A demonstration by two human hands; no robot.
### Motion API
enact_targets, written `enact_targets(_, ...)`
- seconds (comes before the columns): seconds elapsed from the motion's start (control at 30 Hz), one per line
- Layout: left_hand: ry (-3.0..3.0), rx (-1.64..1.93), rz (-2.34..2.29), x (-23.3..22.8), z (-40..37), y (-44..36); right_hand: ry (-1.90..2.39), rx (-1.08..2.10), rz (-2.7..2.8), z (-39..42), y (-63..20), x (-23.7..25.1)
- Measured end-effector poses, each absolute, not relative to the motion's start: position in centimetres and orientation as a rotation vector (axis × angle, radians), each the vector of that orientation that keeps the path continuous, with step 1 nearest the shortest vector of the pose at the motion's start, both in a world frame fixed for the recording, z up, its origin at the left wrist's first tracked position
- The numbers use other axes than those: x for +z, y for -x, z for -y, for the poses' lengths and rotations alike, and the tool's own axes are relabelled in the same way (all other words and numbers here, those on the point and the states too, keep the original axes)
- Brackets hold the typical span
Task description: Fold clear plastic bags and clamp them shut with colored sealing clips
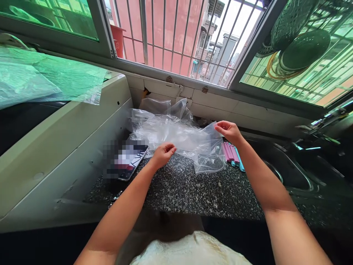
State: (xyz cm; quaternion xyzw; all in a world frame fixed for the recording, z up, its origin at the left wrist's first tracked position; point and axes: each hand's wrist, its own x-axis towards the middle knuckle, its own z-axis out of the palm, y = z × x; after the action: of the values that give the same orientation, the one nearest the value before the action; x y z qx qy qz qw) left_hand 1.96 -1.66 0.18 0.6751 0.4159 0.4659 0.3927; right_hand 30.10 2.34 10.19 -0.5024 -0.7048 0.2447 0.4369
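Pinching the upper corner of a clear plastic bag (205,145), the right hand (228,132) has its fingers pressed together on the thin film and lifts that edge off the counter. Across from it, the left hand (163,154) is curled with thumb and fingertips pressed together at the near edge of the plastic, though whether it truly grips the film or only touches it cannot be told. That bag lies in front of a crumpled heap of more clear bags (162,125), piled against the back wall below the window sill. Just beside the right wrist sits a bundle of pink and teal clips (232,154), touching the bag's right edge. Left of the left hand a phone (129,162) lies flat on the speckled granite counter (193,191). Further right, the sink (278,165) drops into the counter, and a faucet (322,123) stands above it. Beyond everything, a barred window (176,40) is open.
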Motion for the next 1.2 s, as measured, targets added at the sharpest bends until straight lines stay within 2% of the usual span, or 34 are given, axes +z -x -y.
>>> enact_targets(0.77,-1.8,1.052,-1.079,0.0,1.6,-1.8,1.138,0.514,1.688,-1.5,-28.6,12.2)
enact_targets(1.0,-1.885,1.221,-1.132,0.2,1.9,-1.7,1.058,0.515,1.826,0.2,-27.1,13.5)
enact_targets(1.2,-1.897,1.31,-0.95,0.2,2.2,-2.0,1.029,0.473,1.921,0.9,-25.2,13.8)
